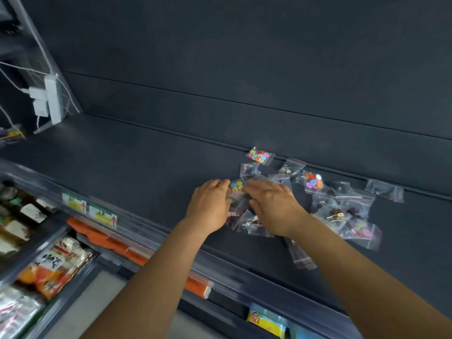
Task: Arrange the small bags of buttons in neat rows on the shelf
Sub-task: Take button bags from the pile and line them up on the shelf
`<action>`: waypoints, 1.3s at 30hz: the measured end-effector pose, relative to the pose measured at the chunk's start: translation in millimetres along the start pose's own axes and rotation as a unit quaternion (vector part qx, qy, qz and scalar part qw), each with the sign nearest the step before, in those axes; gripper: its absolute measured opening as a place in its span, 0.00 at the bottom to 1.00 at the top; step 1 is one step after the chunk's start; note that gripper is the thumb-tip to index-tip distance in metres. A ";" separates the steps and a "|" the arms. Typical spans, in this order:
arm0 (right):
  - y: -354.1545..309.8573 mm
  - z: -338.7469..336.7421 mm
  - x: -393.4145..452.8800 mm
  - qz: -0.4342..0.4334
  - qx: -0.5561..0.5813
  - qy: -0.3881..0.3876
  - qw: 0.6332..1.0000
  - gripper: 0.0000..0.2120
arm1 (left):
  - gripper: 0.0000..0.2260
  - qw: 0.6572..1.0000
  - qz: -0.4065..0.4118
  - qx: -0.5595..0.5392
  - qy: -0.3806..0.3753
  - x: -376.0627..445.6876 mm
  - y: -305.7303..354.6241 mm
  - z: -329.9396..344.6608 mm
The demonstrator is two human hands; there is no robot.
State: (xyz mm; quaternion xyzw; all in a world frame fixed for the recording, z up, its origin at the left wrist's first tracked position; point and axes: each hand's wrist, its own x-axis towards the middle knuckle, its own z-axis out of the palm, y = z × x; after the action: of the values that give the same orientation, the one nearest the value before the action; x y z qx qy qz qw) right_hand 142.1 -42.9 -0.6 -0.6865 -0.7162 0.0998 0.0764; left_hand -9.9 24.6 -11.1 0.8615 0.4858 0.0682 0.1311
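At the far left a white power strip (52,100) with plugged-in adapters hangs on the side panel, its thin cables trailing down. Below it, on the lower level, lie packaged goods (52,265) in orange and white wrappers, and price labels (89,208) in yellow and green sit along the front rail of the dark shelf (137,162). Moving right, the left hand (209,206) rests palm down on the shelf, fingers curled loosely over the near edge of a cluster of small clear bags; whether it actually grips one cannot be told. Between the two hands shows a bag of yellow and blue buttons (236,186), touched on both sides by fingertips. The right hand (274,204) lies just beside the left, fingers spread flat and pressing on several bags beneath it, not closed around any. Behind the hands, near the back groove, sits a bag of multicoloured buttons (259,155). Farther right, a second colourful bag (313,181) lies among a loose, overlapping heap of clear bags (342,211), with one bag (385,190) lying apart at the right end.
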 end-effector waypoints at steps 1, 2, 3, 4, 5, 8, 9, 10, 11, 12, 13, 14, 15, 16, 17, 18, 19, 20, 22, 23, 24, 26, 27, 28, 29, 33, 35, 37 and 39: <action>1.5 2.7 5.7 -0.001 -0.016 -0.010 1.000 0.20 | 0.24 1.000 -0.004 -0.010 0.001 0.6 -1.3 -0.8; 3.5 4.7 10.4 0.007 -0.032 -0.013 0.999 0.19 | 0.25 1.000 -0.008 -0.016 0.002 1.2 -2.6 -1.6; 5.6 6.0 14.2 0.021 -0.045 -0.011 0.999 0.18 | 0.26 1.000 -0.011 -0.019 0.005 1.7 -4.0 -2.6; 7.2 6.1 18.0 0.036 -0.057 -0.005 0.998 0.17 | 0.26 1.000 -0.013 -0.022 0.010 2.1 -5.3 -3.3; 7.9 5.6 21.7 0.049 -0.072 0.002 0.996 0.16 | 0.27 0.999 -0.016 -0.026 0.015 2.2 -6.6 -4.1; 6.4 1.6 33.9 0.068 -0.092 0.031 0.993 0.14 | 0.25 0.998 -0.028 -0.042 0.033 1.3 -11.0 -6.6; 5.4 1.2 38.3 0.062 -0.076 0.038 0.994 0.14 | 0.23 0.998 -0.032 -0.043 0.038 0.8 -12.9 -7.1; 4.5 1.9 42.5 0.049 -0.056 0.035 0.997 0.17 | 0.20 0.998 -0.033 -0.044 0.040 0.5 -14.8 -7.5; 3.3 3.3 46.3 0.028 -0.039 0.021 0.999 0.20 | 0.17 0.998 -0.034 -0.048 0.038 0.5 -16.7 -7.7; 2.1 5.1 49.7 0.007 -0.029 0.001 1.000 0.23 | 0.14 0.997 -0.034 -0.056 0.035 0.6 -18.3 -7.9; 1.0 7.1 52.7 -0.009 -0.028 -0.019 0.999 0.25 | 0.11 0.997 -0.036 -0.066 0.034 0.8 -19.2 -8.4; 0.4 8.8 55.2 -0.013 -0.033 -0.032 0.999 0.26 | 0.08 0.996 -0.038 -0.076 0.037 1.2 -19.6 -9.1; 0.8 10.1 57.5 -0.006 -0.036 -0.035 0.999 0.26 | 0.06 0.995 -0.040 -0.082 0.042 1.6 -19.5 -10.2; 1.5 10.3 59.6 0.007 -0.037 -0.030 0.999 0.25 | 0.04 0.994 -0.042 -0.083 0.049 1.9 -19.3 -11.2; 2.2 9.3 61.7 0.020 -0.039 -0.020 0.999 0.24 | 0.03 0.994 -0.044 -0.083 0.054 2.3 -19.1 -12.5; 2.9 7.7 62.8 0.030 -0.043 -0.011 0.999 0.21 | 0.04 0.994 -0.046 -0.085 0.054 2.6 -19.0 -13.4; 3.4 5.9 62.9 0.039 -0.043 -0.005 0.998 0.17 | 0.05 0.993 -0.045 -0.092 0.051 2.8 -18.3 -14.4; 4.5 4.8 62.3 0.046 -0.034 0.004 0.998 0.15 | 0.08 0.993 -0.045 -0.101 0.048 3.3 -17.3 -15.3; 7.4 3.3 59.2 0.054 0.019 0.034 0.998 0.11 | 0.14 0.990 -0.050 -0.128 0.040 4.4 -14.8 -17.6; 8.6 1.5 57.1 0.062 0.062 0.053 0.995 0.08 | 0.17 0.988 -0.053 -0.143 0.037 5.0 -13.5 -18.9; 9.3 -1.5 54.9 0.073 0.109 0.072 0.989 0.05 | 0.18 0.985 -0.054 -0.158 0.035 5.7 -12.1 -19.9; 11.2 -9.7 52.1 0.104 0.182 0.093 0.973 0.03 | 0.19 0.982 -0.045 -0.180 0.032 7.3 -7.6 -21.7; 12.3 -13.7 51.2 0.119 0.208 0.099 0.966 0.05 | 0.19 0.981 -0.038 -0.185 0.030 8.3 -4.2 -22.9; 13.8 -16.8 50.5 0.130 0.230 0.103 0.959 0.05 | 0.20 0.981 -0.032 -0.191 0.024 10.0 -0.5 -23.8; 15.2 -19.5 49.9 0.137 0.245 0.106 0.954 0.06 | 0.20 0.980 -0.026 -0.196 0.020 11.9 3.6 -24.6; 18.5 -21.1 44.0 0.159 0.288 0.117 0.937 0.14 | 0.18 0.976 -0.003 -0.217 0.000 22.5 18.6 -24.7; 18.0 -19.1 40.7 0.162 0.297 0.111 0.934 0.12 | 0.17 0.971 -0.013 -0.237 -0.002 25.7 25.2 -22.0; 16.9 -16.9 39.0 0.155 0.307 0.095 0.934 0.05 | 0.14 0.963 -0.032 -0.266 0.011 29.7 31.2 -17.0; 16.6 -15.2 38.3 0.147 0.306 0.080 0.937 0.04 | 0.09 0.957 -0.053 -0.285 0.034 34.7 35.1 -12.2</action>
State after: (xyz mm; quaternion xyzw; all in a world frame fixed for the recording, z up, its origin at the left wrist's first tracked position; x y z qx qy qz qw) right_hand 160.2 -3.4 8.9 -0.7336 -0.5335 0.2687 0.3242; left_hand 33.9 39.0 10.4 0.7586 0.4956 0.2257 0.3578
